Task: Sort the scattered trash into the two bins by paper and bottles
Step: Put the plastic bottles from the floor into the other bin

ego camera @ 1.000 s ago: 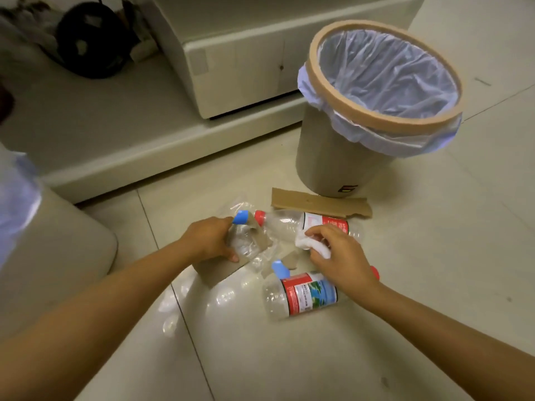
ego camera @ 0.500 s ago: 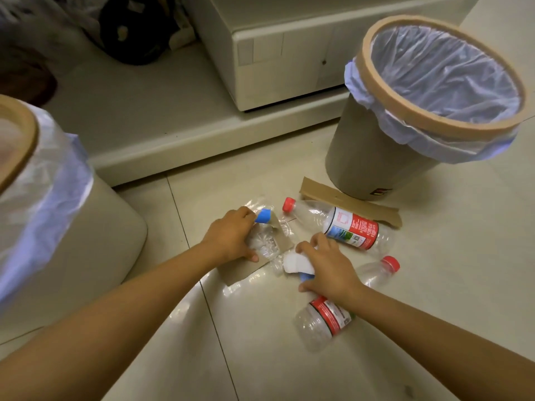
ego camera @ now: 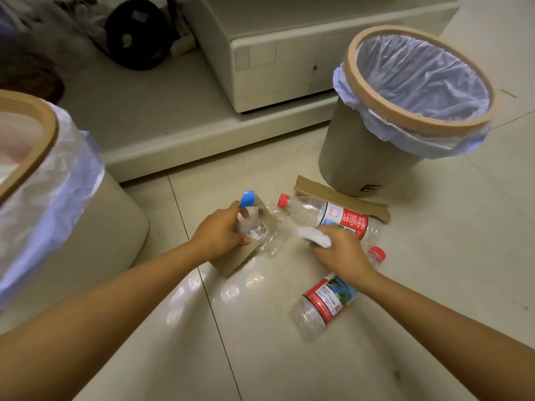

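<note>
The left hand (ego camera: 220, 231) is curled round a crushed clear bottle with a blue cap (ego camera: 251, 224), which it holds just off the floor over a brown cardboard piece (ego camera: 240, 257). I cannot tell whether the fingers also catch the edge of that cardboard. The right hand (ego camera: 341, 250) is clenched on a crumpled white paper wad (ego camera: 315, 237), which pokes out of the fist at ten o'clock.

The step in hand looks like a double pick-up: one bottle and one scrap of paper, each bound for its own bin. The next move calls for lifting both clear of the pile and carrying them apart. The left bin (ego camera: 37, 157) stands at nine o'clock from the left hand and seems already to hold something pale and red. The right bin (ego camera: 362, 163), lined with an empty-looking bag, stands at one o'clock from the right hand. Which bin takes paper is not plain from here.

Still on the floor (ego camera: 434, 285): a red-capped bottle (ego camera: 333, 215) lying just beyond the right hand at twelve o'clock, over a cardboard strip (ego camera: 373, 208) at the foot of the right bin; and a second labelled bottle (ego camera: 327, 302), partly under the right wrist, stretching toward six o'clock. The sorting appears to be early on.
</note>
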The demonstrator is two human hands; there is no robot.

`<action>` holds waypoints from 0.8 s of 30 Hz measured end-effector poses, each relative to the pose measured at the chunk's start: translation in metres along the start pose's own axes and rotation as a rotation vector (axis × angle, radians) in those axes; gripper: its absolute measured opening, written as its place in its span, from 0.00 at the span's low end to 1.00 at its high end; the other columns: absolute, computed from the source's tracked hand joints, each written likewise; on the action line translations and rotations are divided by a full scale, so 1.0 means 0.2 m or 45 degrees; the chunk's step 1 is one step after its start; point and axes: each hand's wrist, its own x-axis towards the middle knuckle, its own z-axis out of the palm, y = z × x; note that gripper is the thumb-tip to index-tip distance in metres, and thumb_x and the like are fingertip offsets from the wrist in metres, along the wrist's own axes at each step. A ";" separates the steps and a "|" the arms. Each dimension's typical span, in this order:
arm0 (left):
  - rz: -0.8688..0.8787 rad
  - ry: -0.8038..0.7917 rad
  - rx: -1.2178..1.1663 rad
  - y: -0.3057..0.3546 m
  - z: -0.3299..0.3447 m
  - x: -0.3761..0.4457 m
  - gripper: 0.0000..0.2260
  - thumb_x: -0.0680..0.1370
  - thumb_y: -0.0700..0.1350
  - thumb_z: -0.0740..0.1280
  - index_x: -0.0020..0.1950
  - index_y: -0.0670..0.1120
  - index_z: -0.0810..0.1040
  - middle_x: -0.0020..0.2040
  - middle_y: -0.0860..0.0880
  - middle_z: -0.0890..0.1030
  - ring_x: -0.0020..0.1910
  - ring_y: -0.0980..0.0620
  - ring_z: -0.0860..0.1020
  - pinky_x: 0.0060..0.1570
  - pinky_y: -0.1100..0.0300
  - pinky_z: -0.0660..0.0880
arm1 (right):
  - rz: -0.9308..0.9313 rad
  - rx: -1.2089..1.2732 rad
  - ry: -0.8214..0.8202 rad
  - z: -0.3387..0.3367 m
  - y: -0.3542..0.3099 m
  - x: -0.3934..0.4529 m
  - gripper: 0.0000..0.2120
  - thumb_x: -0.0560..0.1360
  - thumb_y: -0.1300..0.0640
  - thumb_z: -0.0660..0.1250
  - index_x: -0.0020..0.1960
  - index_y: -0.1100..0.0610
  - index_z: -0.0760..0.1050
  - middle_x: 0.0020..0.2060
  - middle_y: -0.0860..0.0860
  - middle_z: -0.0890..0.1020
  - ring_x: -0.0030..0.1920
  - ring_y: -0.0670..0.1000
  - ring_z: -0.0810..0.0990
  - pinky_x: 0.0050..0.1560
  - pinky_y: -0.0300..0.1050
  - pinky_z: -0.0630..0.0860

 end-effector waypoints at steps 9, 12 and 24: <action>-0.019 0.158 -0.242 0.05 -0.15 -0.04 0.22 0.71 0.46 0.75 0.60 0.49 0.70 0.46 0.45 0.79 0.44 0.48 0.77 0.42 0.61 0.72 | 0.003 -0.204 0.340 -0.30 0.11 0.22 0.15 0.77 0.59 0.62 0.61 0.47 0.73 0.54 0.48 0.80 0.51 0.51 0.79 0.51 0.47 0.78; -0.017 0.146 -0.259 0.09 -0.11 -0.01 0.22 0.71 0.47 0.75 0.60 0.50 0.70 0.45 0.45 0.79 0.44 0.48 0.77 0.41 0.63 0.71 | 0.062 -0.477 0.146 -0.39 0.22 0.27 0.20 0.76 0.63 0.62 0.65 0.46 0.73 0.58 0.53 0.79 0.55 0.57 0.79 0.55 0.52 0.77; 0.014 0.084 -0.241 0.18 -0.02 0.05 0.21 0.71 0.47 0.75 0.60 0.50 0.70 0.47 0.44 0.81 0.45 0.48 0.78 0.47 0.55 0.74 | 0.183 -0.550 -0.347 -0.38 0.39 0.33 0.23 0.77 0.36 0.54 0.68 0.43 0.65 0.62 0.49 0.74 0.62 0.55 0.74 0.65 0.52 0.69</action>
